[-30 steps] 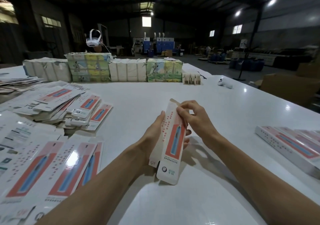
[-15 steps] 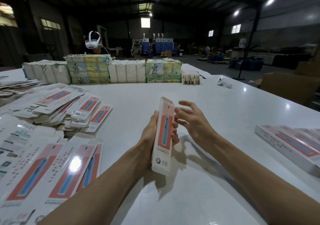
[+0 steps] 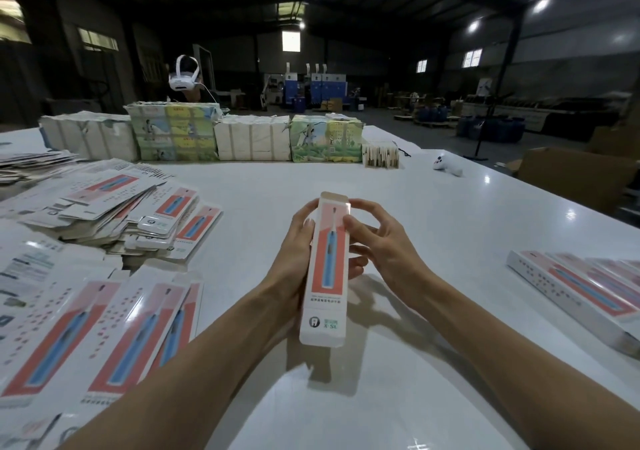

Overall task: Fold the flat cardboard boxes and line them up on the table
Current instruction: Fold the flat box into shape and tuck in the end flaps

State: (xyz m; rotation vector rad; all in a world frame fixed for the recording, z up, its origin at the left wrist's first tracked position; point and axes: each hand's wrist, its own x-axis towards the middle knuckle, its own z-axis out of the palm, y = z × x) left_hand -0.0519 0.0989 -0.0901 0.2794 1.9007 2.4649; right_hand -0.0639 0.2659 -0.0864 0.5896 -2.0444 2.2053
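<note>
I hold a long white box [image 3: 327,276] with a red panel and a blue toothbrush picture, squared up, above the white table [image 3: 398,397]. My left hand [image 3: 294,259] grips its left side from behind, thumb on the front edge. My right hand [image 3: 377,241] pinches the box's far end, index finger on the front and other fingers behind; the top flap stands open. Flat unfolded boxes lie in piles [image 3: 104,207] at the left and fanned out [image 3: 86,328] at the near left. Folded boxes [image 3: 581,287] lie in a row at the right.
Bundles of wrapped packs [image 3: 214,134] line the table's far edge, beside a small stack of slips [image 3: 380,155] and a white controller [image 3: 448,166]. A white headset [image 3: 183,77] shows behind them. A brown carton [image 3: 571,176] stands off the table's right edge.
The box turned from slanted to face me squarely and rose. My right hand came back from a loose open pose onto the box's far end.
</note>
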